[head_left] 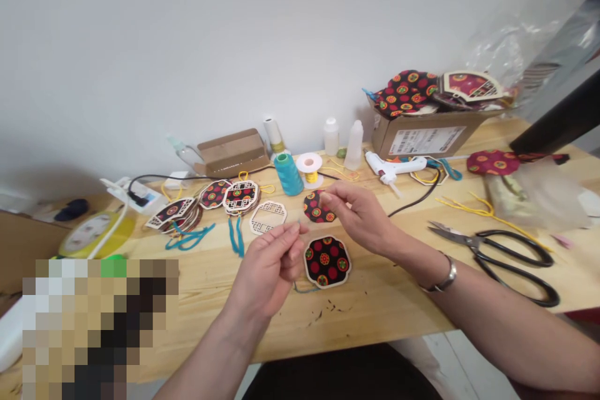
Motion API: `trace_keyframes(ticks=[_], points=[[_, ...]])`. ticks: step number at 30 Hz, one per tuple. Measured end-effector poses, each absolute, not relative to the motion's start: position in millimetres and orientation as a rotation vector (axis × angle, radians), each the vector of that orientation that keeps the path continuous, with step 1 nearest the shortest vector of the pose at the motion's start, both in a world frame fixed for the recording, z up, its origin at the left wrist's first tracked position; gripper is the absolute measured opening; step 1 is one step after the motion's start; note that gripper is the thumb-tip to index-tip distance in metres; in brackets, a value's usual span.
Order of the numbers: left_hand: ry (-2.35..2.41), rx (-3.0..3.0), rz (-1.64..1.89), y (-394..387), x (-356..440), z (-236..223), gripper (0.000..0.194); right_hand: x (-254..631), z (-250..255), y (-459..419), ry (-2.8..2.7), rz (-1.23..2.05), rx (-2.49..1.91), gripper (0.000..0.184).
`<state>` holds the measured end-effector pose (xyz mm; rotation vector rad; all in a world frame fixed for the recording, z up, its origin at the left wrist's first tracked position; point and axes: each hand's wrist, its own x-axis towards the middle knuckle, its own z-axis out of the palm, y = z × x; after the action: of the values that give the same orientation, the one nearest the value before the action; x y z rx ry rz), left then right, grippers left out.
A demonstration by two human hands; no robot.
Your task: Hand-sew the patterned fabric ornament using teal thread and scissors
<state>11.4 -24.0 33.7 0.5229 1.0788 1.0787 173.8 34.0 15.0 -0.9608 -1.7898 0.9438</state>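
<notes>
My left hand is closed in a pinch, with a tiny bit of teal thread showing at its fingertips. To its right, my right hand also pinches; whatever lies between its fingertips is too small to make out. Those fingertips overlap a black floral fabric piece, and I cannot tell whether they touch it. Below and between the hands lies an octagonal wooden-framed fabric panel, a teal cord at its lower left edge. A bare wooden lattice frame rests just behind my left hand.
Black-handled scissors lie at right. Behind stand a teal thread cone, a yellow cord spool, bottles and a white glue gun. Finished ornaments sit left; a filled cardboard box stands back right.
</notes>
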Motion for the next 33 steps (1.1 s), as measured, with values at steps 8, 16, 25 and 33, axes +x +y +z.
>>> trace_keyframes(ticks=[8,16,25,33], points=[[0.926,0.294,1.203,-7.7,4.7,47.7,0.025,172.9,23.9,25.5,-2.225,1.633,-0.826,0.03],[0.803,0.18,1.226,-1.9,6.5,57.0,0.029,163.1,17.4,19.7,-2.239,1.654,-0.807,0.024],[0.788,0.204,1.277,0.7,5.9,53.3,0.026,161.0,14.7,14.6,-2.283,1.76,-0.752,0.013],[0.922,0.402,1.217,-2.2,8.1,45.0,0.011,156.0,19.5,0.7,-2.368,1.861,-0.67,0.016]])
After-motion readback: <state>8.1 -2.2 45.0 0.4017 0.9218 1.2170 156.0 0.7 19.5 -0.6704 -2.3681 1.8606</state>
